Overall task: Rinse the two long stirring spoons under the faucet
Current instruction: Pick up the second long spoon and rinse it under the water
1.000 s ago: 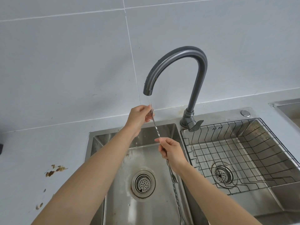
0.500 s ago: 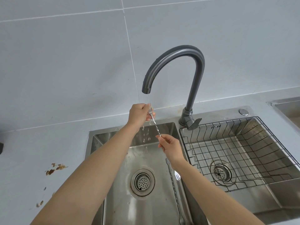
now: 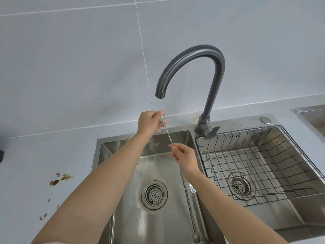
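A thin stream of water runs from the dark grey gooseneck faucet [image 3: 202, 55] over the left basin. Under it I hold one long twisted stirring spoon [image 3: 168, 134] slanted. My left hand [image 3: 149, 123] pinches its bowl end right in the stream. My right hand [image 3: 185, 157] grips the stem lower down. The second long stirring spoon [image 3: 189, 203] lies in the left basin along its right wall, bowl end toward the front edge.
The left basin [image 3: 130, 217] has a round strainer drain [image 3: 154, 194]. A black wire rack [image 3: 263, 155] sits in the right basin. The faucet's lever [image 3: 212, 132] points right. Brown stains [image 3: 59, 178] mark the pale counter at left.
Both hands have risen slightly and my left hand has slid up to the spoon's bowl end under the stream. The other spoon has stayed in the basin.
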Available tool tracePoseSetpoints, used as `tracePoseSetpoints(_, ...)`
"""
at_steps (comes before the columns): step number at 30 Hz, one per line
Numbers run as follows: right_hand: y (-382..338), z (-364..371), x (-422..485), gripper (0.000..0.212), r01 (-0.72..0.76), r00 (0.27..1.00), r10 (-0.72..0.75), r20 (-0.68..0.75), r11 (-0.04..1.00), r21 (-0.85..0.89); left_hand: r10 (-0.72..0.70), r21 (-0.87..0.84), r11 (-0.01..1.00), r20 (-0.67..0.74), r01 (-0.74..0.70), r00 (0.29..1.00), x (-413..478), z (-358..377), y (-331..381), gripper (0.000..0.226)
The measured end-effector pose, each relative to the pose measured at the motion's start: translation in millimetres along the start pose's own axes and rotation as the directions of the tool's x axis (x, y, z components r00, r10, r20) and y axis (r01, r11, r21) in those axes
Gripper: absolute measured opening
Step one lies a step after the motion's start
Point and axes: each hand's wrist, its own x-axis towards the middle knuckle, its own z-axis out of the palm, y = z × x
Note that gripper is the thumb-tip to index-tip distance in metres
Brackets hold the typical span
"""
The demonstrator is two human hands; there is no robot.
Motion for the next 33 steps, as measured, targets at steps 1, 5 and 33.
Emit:
tracePoseSetpoints(1,0,0,1,0.028,0.006,1.0,-0.006,-0.001,1.0,0.0,-0.013,-0.005,1.0,-0.004,0.013,1.0,1,0,1,0.03)
tracePoseSetpoints(5,2,-3,1,0.026,0.006,1.0,-0.006,-0.002,1.0,0.006,-0.027,-0.012,1.0,0.028,0.027,0.999,2,2,0,0.034)
tracePoseSetpoints(33,1,-3,-3,0.029,0.018,1.0,-0.018,0.008,0.998,0.055,-0.04,-0.077,0.996,0.158,0.053,0.987,-11,4,-2,0.022)
